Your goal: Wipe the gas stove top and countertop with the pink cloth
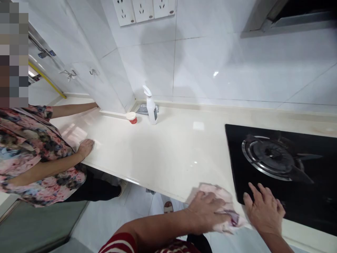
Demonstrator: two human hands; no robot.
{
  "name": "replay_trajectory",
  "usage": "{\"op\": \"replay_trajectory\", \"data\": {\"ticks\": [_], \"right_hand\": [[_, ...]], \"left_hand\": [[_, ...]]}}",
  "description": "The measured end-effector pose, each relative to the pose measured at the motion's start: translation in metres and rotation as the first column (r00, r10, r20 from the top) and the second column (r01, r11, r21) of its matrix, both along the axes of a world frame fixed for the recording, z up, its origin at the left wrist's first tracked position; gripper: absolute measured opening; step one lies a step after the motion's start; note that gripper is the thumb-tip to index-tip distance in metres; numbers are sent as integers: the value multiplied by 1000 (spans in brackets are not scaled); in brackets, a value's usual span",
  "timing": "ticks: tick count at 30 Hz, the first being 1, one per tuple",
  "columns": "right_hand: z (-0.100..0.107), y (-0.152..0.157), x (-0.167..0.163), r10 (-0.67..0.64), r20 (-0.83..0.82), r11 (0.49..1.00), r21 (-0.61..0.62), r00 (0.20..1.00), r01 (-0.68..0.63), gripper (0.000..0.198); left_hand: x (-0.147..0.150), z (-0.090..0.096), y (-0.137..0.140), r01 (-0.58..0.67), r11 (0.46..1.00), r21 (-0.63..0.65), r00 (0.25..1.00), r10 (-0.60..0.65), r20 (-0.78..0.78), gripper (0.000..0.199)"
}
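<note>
A pale pink cloth (219, 191) lies at the front edge of the cream countertop (173, 151), just left of the stove. My left hand (206, 212) presses down on it, with a bunched, purple-marked part of the cloth by the thumb. To its right, my right hand (264, 211) rests on the front left corner of the black gas stove (237, 165), fingers spread and nothing held. The round burner (271, 156) sits just beyond those fingertips.
A white spray bottle (151, 109) and a small red-and-white tub (132, 118) stand by the wall, near a silvery packet (142, 109). At left, another person in a floral top (50, 161) has both hands at the counter. Wall sockets (142, 10) are above.
</note>
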State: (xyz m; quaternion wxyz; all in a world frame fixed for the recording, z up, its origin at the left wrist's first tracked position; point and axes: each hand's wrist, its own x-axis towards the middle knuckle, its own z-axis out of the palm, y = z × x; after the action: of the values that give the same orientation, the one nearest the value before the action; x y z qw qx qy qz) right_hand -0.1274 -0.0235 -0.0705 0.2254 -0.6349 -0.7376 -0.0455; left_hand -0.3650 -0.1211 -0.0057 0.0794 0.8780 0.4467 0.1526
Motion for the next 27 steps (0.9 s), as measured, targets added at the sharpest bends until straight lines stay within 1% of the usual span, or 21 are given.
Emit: {"op": "replay_trajectory", "data": {"ticks": [2,5,6,8,11,13,14,15,16,17,18,19,20,22,23,25,27], "right_hand": [[2,-1,0,-13,-6,999,-34,1000,13,52],[6,-3,-1,-26,-12,997,-72,1000,25,51],[7,-4,-2,-29,-18,997,-72,999,27,52],[9,-5,-3,-25,-36,998,-60,999,23,52],[11,-8,-6,-18,-70,999,-41,997,15,53],[13,-9,-7,-19,-80,999,-34,997,16,53],[14,-9,-8,-19,-81,999,-32,997,17,53],[14,-9,-8,-17,-80,999,-34,997,15,53],[15,-8,-8,-15,-77,999,-38,997,12,53],[15,-8,-8,-15,-70,999,-46,997,12,53],[15,-8,-8,-18,-61,998,-56,998,15,53],[15,-7,-8,-23,-50,998,-63,998,20,53],[14,-7,-7,-25,-38,998,-66,999,23,53],[12,-6,-7,-24,-18,998,-54,1000,23,53],[11,-6,-6,-21,-11,999,-42,1000,21,52],[9,-6,-6,-16,-3,1000,-16,1000,16,51],[7,-5,-5,-15,-4,1000,2,1000,15,50]], "left_hand": [[-37,-3,-17,-80,997,-7,997,80,-1,38],[-107,-8,-45,-234,971,-53,972,231,-52,29],[-132,-9,-54,-295,952,-77,954,290,-71,29],[-186,-7,-69,-362,921,-142,930,346,-128,33],[-268,7,-86,-494,846,-200,854,430,-292,33],[-314,19,-94,-577,802,-156,787,496,-366,31],[-330,24,-97,-600,791,-122,764,520,-382,32],[-341,27,-99,-621,779,-89,742,547,-387,34],[-345,29,-99,-641,765,-63,723,573,-386,37],[-341,29,-99,-655,754,-52,711,591,-380,39],[-330,26,-97,-663,746,-57,708,601,-370,40],[-312,23,-95,-661,747,-71,718,602,-350,39],[-288,19,-90,-646,758,-95,740,591,-322,38],[-226,9,-78,-576,809,-117,812,549,-201,30],[-191,5,-70,-530,840,-119,847,515,-132,31],[-123,-3,-53,-401,907,-129,916,400,-34,31],[-63,-8,-35,-243,962,-123,970,244,-7,31]]}}
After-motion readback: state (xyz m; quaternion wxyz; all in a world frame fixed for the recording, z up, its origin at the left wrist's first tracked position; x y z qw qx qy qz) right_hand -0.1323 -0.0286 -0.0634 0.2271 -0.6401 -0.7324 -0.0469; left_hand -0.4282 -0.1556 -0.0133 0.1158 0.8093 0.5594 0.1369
